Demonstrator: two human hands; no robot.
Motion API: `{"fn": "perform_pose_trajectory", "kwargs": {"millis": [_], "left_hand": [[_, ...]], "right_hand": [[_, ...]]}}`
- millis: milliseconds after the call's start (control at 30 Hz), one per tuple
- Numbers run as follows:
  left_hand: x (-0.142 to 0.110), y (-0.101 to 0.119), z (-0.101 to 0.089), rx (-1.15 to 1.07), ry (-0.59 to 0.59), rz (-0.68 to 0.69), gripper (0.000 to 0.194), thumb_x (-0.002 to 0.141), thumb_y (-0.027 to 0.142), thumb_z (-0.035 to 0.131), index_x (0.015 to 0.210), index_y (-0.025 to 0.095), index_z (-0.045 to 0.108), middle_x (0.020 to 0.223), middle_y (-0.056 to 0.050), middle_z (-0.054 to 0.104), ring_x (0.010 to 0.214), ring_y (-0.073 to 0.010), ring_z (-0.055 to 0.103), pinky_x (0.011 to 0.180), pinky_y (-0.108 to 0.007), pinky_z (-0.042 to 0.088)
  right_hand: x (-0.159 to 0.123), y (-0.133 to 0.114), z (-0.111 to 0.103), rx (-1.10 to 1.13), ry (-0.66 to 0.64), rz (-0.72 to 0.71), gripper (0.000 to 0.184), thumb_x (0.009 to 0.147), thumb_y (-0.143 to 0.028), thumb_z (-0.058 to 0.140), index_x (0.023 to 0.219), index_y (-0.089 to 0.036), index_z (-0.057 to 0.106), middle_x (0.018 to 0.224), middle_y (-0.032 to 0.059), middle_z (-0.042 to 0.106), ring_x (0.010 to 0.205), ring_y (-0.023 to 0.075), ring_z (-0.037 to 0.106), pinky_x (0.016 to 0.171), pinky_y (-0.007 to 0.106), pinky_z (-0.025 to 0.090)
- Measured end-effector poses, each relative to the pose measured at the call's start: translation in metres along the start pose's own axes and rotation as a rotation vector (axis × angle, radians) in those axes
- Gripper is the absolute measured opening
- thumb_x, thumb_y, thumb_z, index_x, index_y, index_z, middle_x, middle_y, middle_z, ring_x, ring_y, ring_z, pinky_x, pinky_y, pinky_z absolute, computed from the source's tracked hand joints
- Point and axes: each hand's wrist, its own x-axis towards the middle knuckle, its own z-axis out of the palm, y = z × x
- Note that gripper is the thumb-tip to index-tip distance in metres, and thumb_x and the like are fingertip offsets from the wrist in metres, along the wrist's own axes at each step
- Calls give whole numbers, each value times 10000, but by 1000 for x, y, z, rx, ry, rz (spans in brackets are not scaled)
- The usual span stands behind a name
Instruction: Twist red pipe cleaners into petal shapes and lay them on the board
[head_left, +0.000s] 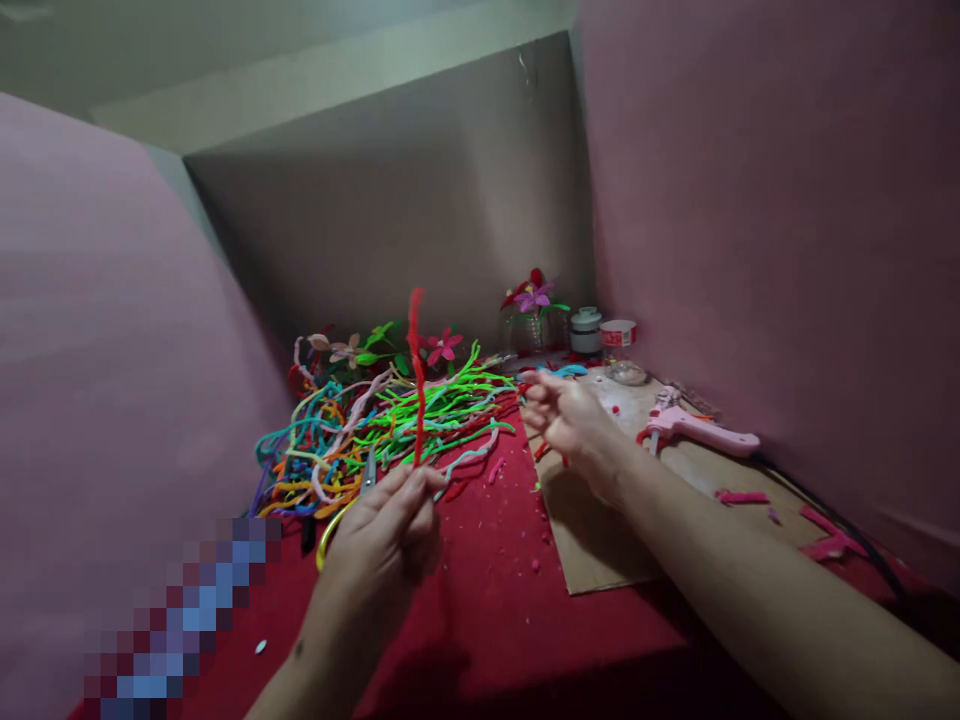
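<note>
My left hand (pixel 394 515) pinches the lower end of a red pipe cleaner (pixel 418 380), which stands nearly upright with a slight bend. Above the near left part of the cardboard (pixel 592 545) hovers my right hand (pixel 566 415); its fingers are loosely bent and apart, and nothing shows in them. Just behind my left hand lie scissors (pixel 325 540) with yellow handles, partly hidden by it. A heap of green pipe cleaners (pixel 427 410) spreads beyond, with many other colours tangled to its left.
On the cardboard's right rests a pink glue gun (pixel 705 428) with a dark cable. Pink scraps (pixel 742 497) lie near it. At the back stand fuzzy flowers (pixel 534 297), a grey-green lidded jar (pixel 586 330) and a clear container (pixel 619 338). Pink panels flank the red-covered table (pixel 495 600).
</note>
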Motion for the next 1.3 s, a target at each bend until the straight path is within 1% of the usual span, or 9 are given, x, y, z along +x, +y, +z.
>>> {"fn": "perform_pose_trajectory", "kwargs": {"millis": [67,167,300,467,600,833,967,1167,1300], "left_hand": [[22,-2,11,99,-40,66,236,738,407,558,736,173,530,424,106,227,346,-36,160,337,-156,167],[48,-17,30,350,-93,117,254,764,403,494,667,169,498,438,91,283,361,-46,204,363,-172,168],[58,-40,41,636,-164,262,233,765,336,468,599,172,479,489,54,362,436,-80,308,424,-206,250],[55,-57,28,911,-204,379,250,816,322,403,673,175,546,537,32,429,511,-107,369,519,-226,298],[51,-62,20,1028,-268,377,280,845,343,360,693,184,534,563,25,470,535,-112,409,556,-224,307],[40,-62,15,1077,-324,367,277,848,339,349,635,195,451,550,27,437,522,-111,399,551,-225,292],[33,-57,14,969,-330,309,271,833,344,391,639,182,489,582,21,456,567,-110,416,572,-219,307],[23,-52,16,548,-386,-78,253,820,393,427,712,180,511,403,87,289,355,-66,228,375,-199,171],[22,-53,7,368,-429,-171,270,804,415,475,741,161,540,388,83,324,319,-48,217,338,-194,143]], "right_hand": [[-13,27,11,-155,-202,77,172,862,-240,424,778,-135,532,553,9,522,472,97,474,474,233,375],[-22,56,14,-210,-295,-95,159,830,-322,499,807,-169,536,623,3,572,570,119,531,559,248,413],[-13,56,6,-180,-115,-129,185,810,-306,497,675,-182,466,513,-27,517,447,99,466,440,218,356],[-1,29,3,-53,77,-109,235,874,-214,367,646,-178,408,362,-99,277,292,40,194,326,162,178],[8,9,-2,-7,178,-197,230,881,-180,354,656,-170,402,356,-110,245,285,31,150,314,155,120],[19,-11,-14,54,224,-203,228,878,-165,362,658,-158,421,347,-117,199,279,33,125,299,161,109],[19,-15,-14,87,223,-169,226,879,-147,360,664,-149,427,348,-123,179,285,34,114,294,165,118],[17,-23,-16,151,182,-132,214,875,-138,378,668,-146,431,353,-131,147,291,38,96,286,170,109],[15,-17,-15,244,145,-80,221,888,-133,362,680,-152,436,356,-129,143,288,44,106,293,171,130]]}}
